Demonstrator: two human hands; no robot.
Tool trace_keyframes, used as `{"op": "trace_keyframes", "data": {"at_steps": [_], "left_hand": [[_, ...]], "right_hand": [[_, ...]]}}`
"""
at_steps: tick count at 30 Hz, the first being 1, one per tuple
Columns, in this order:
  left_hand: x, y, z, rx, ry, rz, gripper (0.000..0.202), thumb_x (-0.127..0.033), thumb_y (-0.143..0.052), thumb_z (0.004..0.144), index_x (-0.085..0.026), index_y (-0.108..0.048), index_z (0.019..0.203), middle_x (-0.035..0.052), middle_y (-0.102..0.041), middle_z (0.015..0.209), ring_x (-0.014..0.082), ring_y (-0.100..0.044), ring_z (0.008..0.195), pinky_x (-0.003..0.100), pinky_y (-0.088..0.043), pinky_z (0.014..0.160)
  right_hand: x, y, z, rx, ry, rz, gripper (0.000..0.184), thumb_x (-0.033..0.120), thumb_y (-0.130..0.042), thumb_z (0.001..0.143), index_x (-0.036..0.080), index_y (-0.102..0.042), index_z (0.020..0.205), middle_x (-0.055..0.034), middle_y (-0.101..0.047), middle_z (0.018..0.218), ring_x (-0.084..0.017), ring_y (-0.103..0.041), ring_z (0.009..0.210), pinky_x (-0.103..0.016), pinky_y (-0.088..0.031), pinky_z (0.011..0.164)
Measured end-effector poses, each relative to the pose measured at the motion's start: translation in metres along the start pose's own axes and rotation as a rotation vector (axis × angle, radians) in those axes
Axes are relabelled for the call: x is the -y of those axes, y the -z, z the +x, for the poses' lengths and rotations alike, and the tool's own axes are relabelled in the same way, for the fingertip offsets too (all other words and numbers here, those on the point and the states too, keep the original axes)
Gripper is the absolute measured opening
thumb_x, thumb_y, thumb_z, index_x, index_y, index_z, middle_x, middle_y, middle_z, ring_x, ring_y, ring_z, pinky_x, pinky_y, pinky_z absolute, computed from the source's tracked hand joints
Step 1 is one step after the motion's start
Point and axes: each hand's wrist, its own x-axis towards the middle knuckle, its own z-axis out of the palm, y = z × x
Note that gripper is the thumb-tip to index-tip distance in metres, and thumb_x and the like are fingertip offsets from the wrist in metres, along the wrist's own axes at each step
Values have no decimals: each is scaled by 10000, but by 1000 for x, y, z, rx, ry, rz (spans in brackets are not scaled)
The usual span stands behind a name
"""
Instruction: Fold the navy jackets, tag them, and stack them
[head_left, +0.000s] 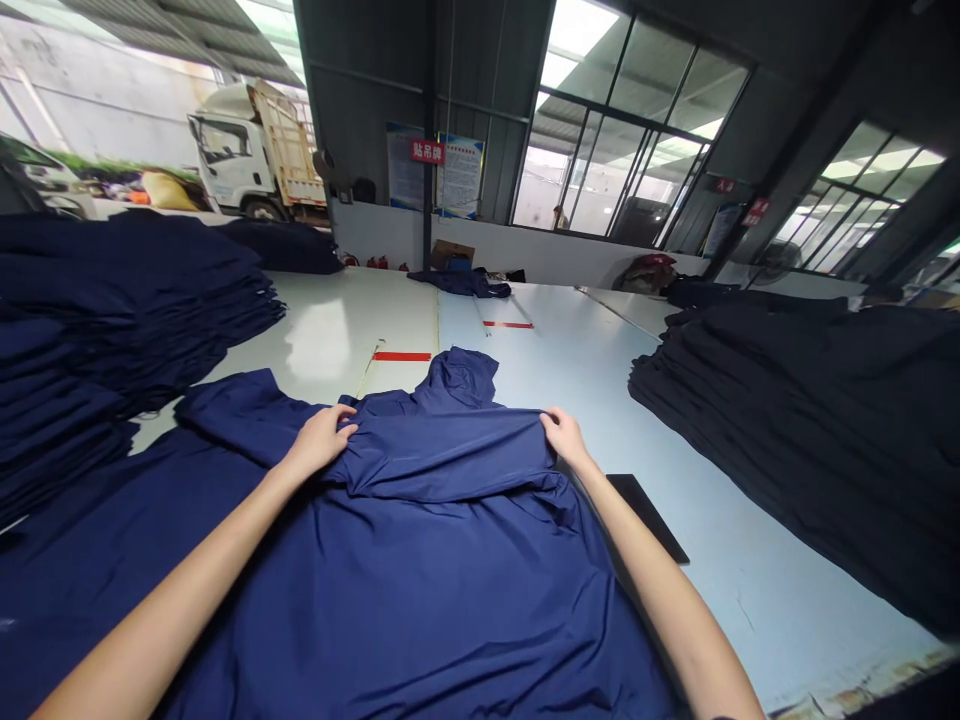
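A navy blue garment (450, 590) is spread over the near part of the table, its cloth wrinkled. My left hand (324, 440) pinches the left end of a folded band of this cloth, thumb and fingers closed on it. At the band's right end, my right hand (562, 435) grips the edge the same way. Between the two hands the fold is stretched nearly straight. Beyond it, a bunched part of the garment (461, 378) sticks out on the table. A flat black board (646, 515) lies right of my right hand, partly hidden by my forearm.
Stacks of folded navy garments (112, 300) stand on the left. A tall dark pile of garments (810, 420) fills the right side. Red tape strips (403, 357) mark the pale table (570, 360). Another dark garment (465, 283) lies at the far edge, near a cardboard box (452, 252).
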Motion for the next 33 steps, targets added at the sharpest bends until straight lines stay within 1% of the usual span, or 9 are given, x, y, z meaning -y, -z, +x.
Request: {"op": "trace_keyframes", "data": {"at_steps": [6,9,11,15,20,24,26,30,33], "left_hand": [[-11,-14,-11,18,-130,213,431,-330,-593,916,-153,-661,1302,185,-705,1260,357,-663,1186,469,-538,1028],[-39,-39,-27,-64,-366,145,430,-363,-438,1022,-164,-643,1343,162,-658,1370,325,-600,1287,474,-487,1121],[-60,-59,-39,-28,-472,99,467,-422,-399,1056,-178,-627,1383,144,-630,1440,306,-562,1357,495,-428,1189],[-85,-90,-54,114,-451,117,539,-483,-422,1062,-194,-553,1498,147,-525,1586,344,-460,1483,611,-306,1251],[-93,-94,-56,34,-478,84,526,-452,-370,1085,-228,-510,1540,107,-478,1633,297,-407,1529,587,-224,1293],[-89,-93,-45,28,-350,108,493,-415,-410,1063,-188,-600,1458,150,-554,1558,333,-482,1463,549,-348,1234],[-84,-95,-38,54,-299,82,514,-434,-377,1069,-164,-618,1433,167,-578,1525,329,-516,1430,495,-416,1187],[-73,-101,-34,57,-272,92,561,-449,-351,1067,-136,-557,1485,181,-528,1571,328,-476,1463,484,-380,1208],[-75,-100,-36,95,-277,165,542,-426,-409,1044,-146,-558,1483,192,-525,1574,350,-475,1462,514,-371,1204]], "right_hand": [[-11,22,12,103,-50,-5,355,122,-494,872,161,-782,1076,-94,-798,1120,-211,-733,1041,-284,-540,962],[3,8,30,107,-63,-44,398,179,-437,949,165,-754,1191,-105,-757,1259,-211,-689,1170,-286,-500,1024],[16,-10,43,166,-66,-85,343,282,-498,974,165,-765,1155,-115,-773,1200,-229,-706,1111,-291,-512,978],[30,-30,64,347,-62,-176,157,311,-724,836,176,-789,885,-74,-792,862,-222,-724,843,-250,-517,768],[7,0,83,298,-80,-274,207,233,-606,900,162,-770,1003,-96,-787,940,-224,-715,913,-257,-497,794],[-12,14,68,202,-68,-319,362,269,-594,934,127,-714,1245,-188,-733,1244,-288,-673,1166,-346,-497,1002],[-16,6,49,155,31,-294,427,312,-485,1013,133,-653,1363,-180,-663,1398,-273,-607,1304,-368,-440,1127],[-21,-16,12,198,319,-292,456,369,-420,1057,161,-645,1395,-142,-601,1506,-283,-490,1457,-458,-323,1255],[-18,-20,2,242,302,-351,456,363,-435,1053,167,-646,1406,-137,-559,1555,-306,-404,1529,-521,-254,1287]]}}
